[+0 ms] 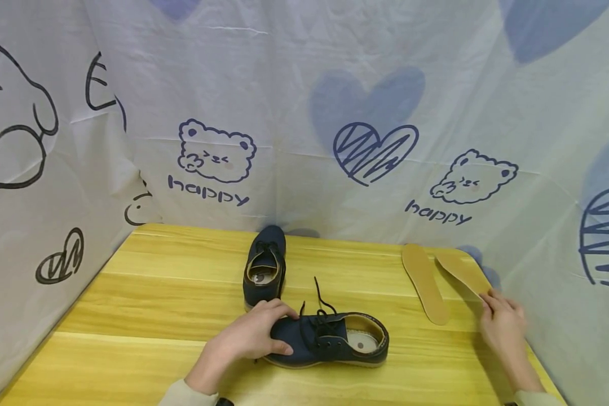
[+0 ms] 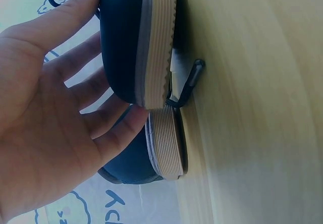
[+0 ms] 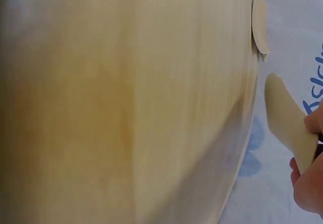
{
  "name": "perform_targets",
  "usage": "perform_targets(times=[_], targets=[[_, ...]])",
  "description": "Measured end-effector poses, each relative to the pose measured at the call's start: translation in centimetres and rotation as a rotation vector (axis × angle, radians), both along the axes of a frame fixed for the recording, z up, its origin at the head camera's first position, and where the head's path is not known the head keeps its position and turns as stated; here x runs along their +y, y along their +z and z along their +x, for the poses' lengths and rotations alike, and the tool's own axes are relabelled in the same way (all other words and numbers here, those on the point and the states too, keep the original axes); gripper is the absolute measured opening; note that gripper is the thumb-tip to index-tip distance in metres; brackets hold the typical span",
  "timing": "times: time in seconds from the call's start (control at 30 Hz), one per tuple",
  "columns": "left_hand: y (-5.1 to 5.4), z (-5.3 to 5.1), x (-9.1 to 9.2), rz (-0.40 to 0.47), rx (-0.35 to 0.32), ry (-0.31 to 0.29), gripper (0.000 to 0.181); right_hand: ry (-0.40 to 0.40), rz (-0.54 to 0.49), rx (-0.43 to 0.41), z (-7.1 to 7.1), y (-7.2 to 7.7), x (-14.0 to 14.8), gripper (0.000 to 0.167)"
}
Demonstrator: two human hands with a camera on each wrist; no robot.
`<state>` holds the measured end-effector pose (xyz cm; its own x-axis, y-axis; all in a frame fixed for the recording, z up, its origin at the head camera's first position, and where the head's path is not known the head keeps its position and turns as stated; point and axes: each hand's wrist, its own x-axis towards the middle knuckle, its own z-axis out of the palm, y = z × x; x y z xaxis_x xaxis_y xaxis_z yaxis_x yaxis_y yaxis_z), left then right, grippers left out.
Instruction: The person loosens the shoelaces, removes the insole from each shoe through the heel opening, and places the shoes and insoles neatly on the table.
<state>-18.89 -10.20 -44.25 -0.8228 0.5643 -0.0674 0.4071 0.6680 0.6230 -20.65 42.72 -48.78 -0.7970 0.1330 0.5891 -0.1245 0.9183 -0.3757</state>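
Observation:
A dark navy lace-up shoe lies sideways on the table, toe to the left, its opening showing a pale inside. My left hand holds its toe, thumb on the near side and fingers on the far side. In the left wrist view, the shoe's ribbed tan sole faces the table side. On the right, my right hand pinches one end of a tan insole; this insole is raised off the table in the right wrist view. Another insole lies flat to its left.
Behind the left hand stands the matching navy shoe, toe pointing away. Black laces stick up loosely from the nearer shoe. The yellow wood-grain table meets a printed white cloth at the back and sides.

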Motion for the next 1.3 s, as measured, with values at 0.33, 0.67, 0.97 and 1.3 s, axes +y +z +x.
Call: perform_targets(times=[0.33,0.67,0.97,1.3], targets=[[0.0,0.1,0.1,-0.002,-0.002,-0.007,0.054,0.069,0.123,-0.16,-0.7,-0.9,0.3,0.026],[-0.1,0.3,0.2,0.002,0.003,-0.007,0.054,0.092,0.16,-0.352,-1.2,-1.0,0.0,0.032],[-0.2,0.4,0.3,0.001,0.0,-0.011,0.054,0.102,0.176,-0.47,-1.1,-0.9,0.0,0.035],[0.1,0.2,0.1,0.002,-0.008,-0.014,0.053,0.079,0.077,-0.689,-1.1,0.3,0.1,0.05]])
